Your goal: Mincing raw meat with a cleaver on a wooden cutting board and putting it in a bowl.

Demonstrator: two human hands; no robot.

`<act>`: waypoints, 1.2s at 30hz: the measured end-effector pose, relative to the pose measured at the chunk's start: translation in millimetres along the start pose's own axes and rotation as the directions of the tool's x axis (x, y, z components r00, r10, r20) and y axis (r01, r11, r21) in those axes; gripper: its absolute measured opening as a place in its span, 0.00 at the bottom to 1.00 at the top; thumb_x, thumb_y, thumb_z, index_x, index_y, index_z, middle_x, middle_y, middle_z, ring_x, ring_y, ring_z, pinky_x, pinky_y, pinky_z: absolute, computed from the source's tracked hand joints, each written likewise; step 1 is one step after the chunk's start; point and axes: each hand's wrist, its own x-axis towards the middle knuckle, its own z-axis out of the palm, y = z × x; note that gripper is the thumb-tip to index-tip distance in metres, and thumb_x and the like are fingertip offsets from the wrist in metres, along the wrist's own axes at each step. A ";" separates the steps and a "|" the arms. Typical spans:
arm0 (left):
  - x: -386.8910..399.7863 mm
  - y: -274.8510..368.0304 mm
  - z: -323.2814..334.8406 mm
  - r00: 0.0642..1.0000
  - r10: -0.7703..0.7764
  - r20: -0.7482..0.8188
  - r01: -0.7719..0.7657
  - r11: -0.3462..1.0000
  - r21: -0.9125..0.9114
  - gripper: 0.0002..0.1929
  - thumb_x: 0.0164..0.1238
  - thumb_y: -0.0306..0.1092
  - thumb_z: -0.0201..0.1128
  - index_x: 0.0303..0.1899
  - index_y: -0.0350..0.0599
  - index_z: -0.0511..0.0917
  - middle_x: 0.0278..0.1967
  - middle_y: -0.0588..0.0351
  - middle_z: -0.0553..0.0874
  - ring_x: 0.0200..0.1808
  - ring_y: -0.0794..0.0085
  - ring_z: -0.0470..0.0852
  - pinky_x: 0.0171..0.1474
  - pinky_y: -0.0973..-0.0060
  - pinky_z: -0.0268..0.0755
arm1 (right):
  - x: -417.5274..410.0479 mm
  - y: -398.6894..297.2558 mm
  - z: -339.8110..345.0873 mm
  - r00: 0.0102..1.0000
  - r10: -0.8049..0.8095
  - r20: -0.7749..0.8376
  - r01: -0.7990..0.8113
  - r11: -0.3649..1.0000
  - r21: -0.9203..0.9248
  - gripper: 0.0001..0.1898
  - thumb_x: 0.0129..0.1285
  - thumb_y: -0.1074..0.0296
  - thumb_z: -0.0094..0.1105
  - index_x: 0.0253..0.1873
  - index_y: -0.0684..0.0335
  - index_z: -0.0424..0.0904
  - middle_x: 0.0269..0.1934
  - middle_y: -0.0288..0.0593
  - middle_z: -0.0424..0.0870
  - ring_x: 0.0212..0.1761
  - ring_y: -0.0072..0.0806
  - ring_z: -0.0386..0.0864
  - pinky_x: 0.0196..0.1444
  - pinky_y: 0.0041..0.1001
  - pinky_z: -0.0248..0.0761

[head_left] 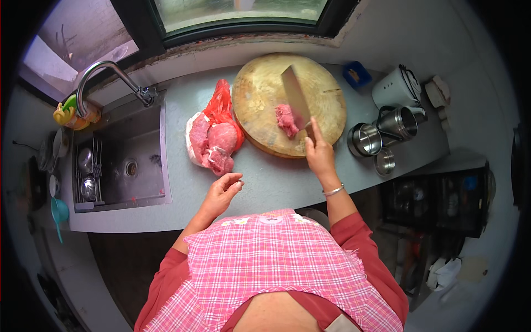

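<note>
My right hand (320, 153) grips the handle of a broad cleaver (296, 95). Its blade, a little blurred, is over a round wooden chopping block (259, 89), right beside a small heap of chopped raw meat (285, 119). Whether the edge touches the wood I cannot tell. Larger pieces of raw meat (213, 145) lie on the counter to the left of the block, partly on a red plastic bag (220, 101). Just below that meat, my left hand (222, 193) hovers near the counter's front, fingers loosely bent and holding nothing.
A steel sink (145, 178) with a curved faucet (110, 64) is at the left. To the block's right stand steel cups (367, 140), a steel jug (401, 123), a white container (394, 89) and a blue box (356, 74). A window (244, 16) is behind the counter (199, 207).
</note>
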 end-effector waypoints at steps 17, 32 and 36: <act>13.1 -9.9 -4.7 0.997 0.078 0.008 -0.077 0.997 -0.026 0.16 0.72 0.32 0.58 0.56 0.35 0.74 0.45 0.54 0.83 0.49 0.75 0.81 0.53 0.77 0.73 | 4.4 -15.6 -6.9 0.968 -0.249 0.041 0.251 0.967 -0.055 0.29 0.63 0.72 0.56 0.70 0.48 0.65 0.46 0.55 0.83 0.45 0.51 0.82 0.44 0.40 0.75; 8.1 0.1 1.5 0.999 0.010 0.034 -0.011 1.000 0.029 0.16 0.72 0.33 0.57 0.56 0.35 0.74 0.47 0.52 0.83 0.49 0.74 0.81 0.53 0.76 0.73 | 14.9 4.7 -17.9 0.991 -0.024 0.133 0.052 0.976 -0.214 0.30 0.63 0.71 0.56 0.71 0.48 0.63 0.47 0.59 0.82 0.49 0.52 0.80 0.45 0.39 0.75; 4.0 -4.0 2.4 1.000 0.017 0.017 -0.017 1.000 0.005 0.17 0.72 0.33 0.58 0.57 0.35 0.73 0.47 0.52 0.83 0.49 0.74 0.81 0.53 0.76 0.73 | 6.5 4.8 -13.5 0.979 -0.198 -0.055 0.196 0.979 -0.051 0.31 0.63 0.71 0.57 0.71 0.47 0.62 0.45 0.59 0.83 0.47 0.53 0.81 0.45 0.40 0.75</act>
